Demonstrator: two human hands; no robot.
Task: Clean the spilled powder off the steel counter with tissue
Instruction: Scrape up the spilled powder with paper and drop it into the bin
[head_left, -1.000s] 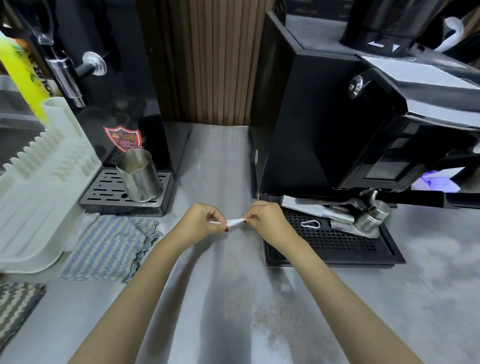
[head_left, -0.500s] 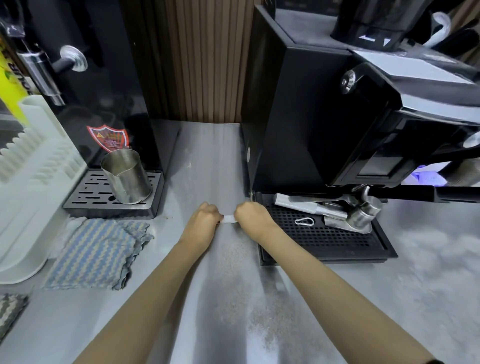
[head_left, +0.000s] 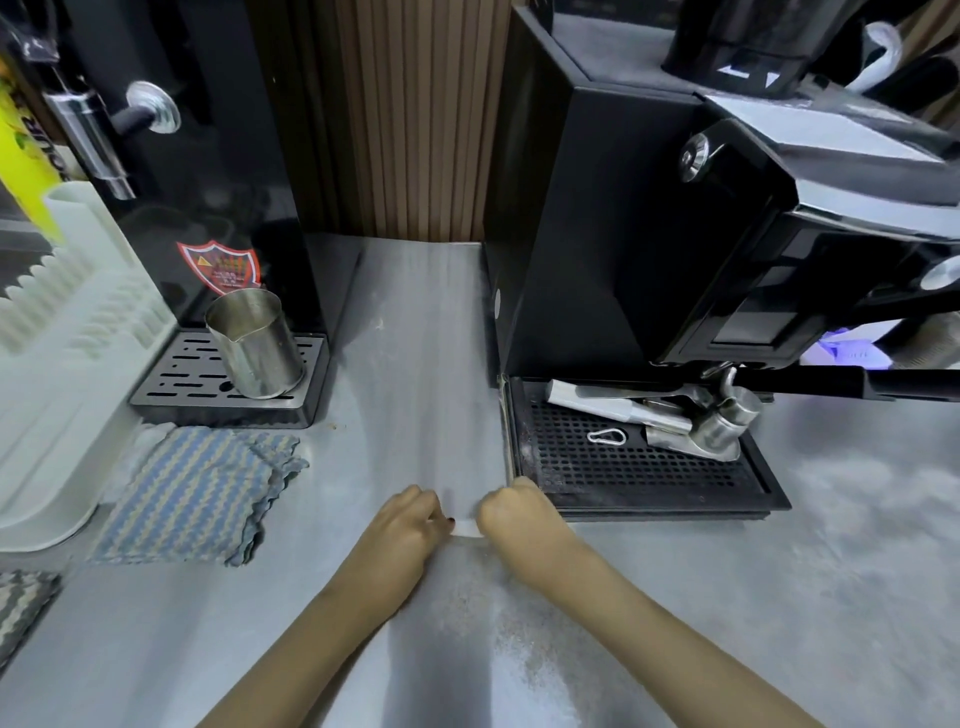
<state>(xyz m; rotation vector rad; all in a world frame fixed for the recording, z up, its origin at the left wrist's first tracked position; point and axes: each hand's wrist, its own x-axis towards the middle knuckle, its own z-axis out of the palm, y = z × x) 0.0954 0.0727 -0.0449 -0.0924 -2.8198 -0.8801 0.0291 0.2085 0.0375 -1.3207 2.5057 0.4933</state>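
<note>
Steel worktop between the machines looks clean; powder remains nearer; left hand and right hand both pinch a tissue strip.

Left hand and right hand pinch a small white tissue between them, low over steel desk. Speckled powder lies just nearer than the grip. Black drip tray touches the right knuckles; striped cloth lies left.

A bare counter lane runs between steel cup tray and black machine.
</note>
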